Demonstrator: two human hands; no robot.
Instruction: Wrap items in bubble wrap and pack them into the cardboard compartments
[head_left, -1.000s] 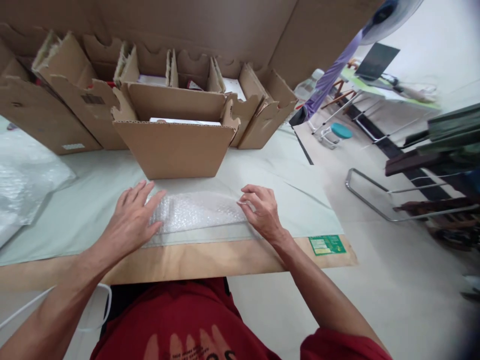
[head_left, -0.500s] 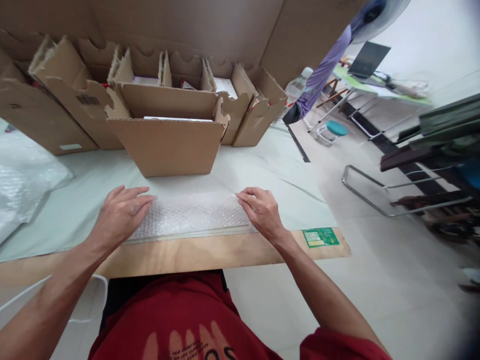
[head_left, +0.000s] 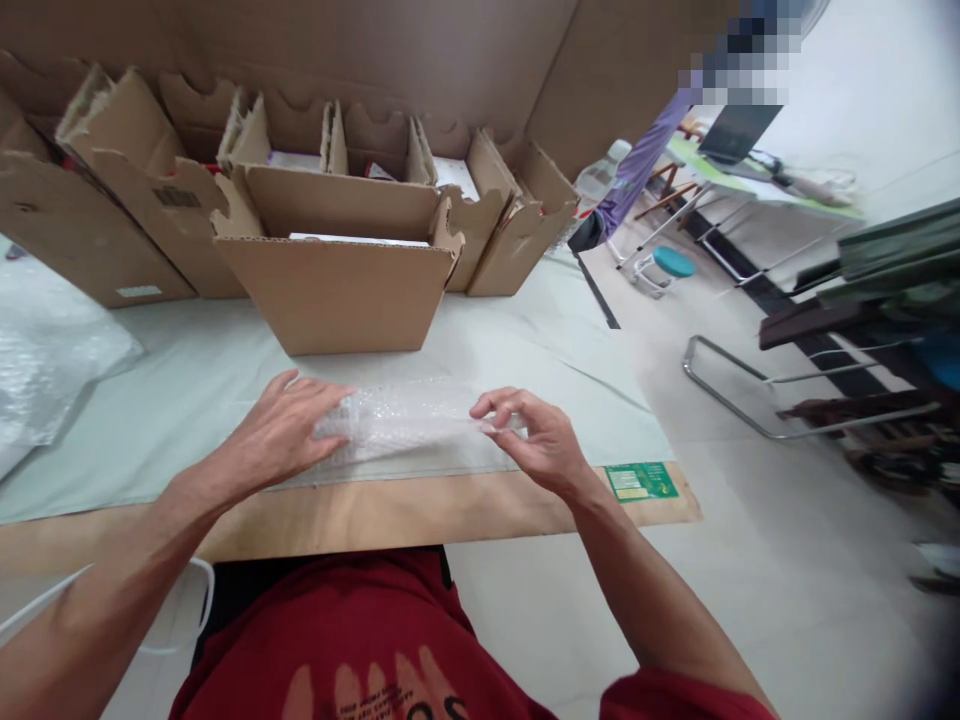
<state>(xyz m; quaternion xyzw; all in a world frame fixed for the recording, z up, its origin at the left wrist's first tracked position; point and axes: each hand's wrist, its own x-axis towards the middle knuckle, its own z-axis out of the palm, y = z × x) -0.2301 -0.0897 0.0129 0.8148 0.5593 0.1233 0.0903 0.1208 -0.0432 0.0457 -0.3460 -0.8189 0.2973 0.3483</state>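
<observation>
A clear bubble wrap bag or folded sheet lies near the table's front edge, with its near edge slightly raised. At its left end, my left hand holds the wrap between the thumb below and the fingers above. My right hand pinches the opposite end between thumb and fingertips. Behind the wrap stands an open cardboard box with a flat white item showing inside.
Several cardboard bins line the back of the table. More bubble wrap is piled at the left. A plastic bottle stands at the back right, beside a person's purple clothing. A green label marks the front-right edge.
My left hand has moved right along the bubble wrap, and its thumb and fingers are further apart. My right hand has shifted slightly down and right. The wrap is more bunched between them.
</observation>
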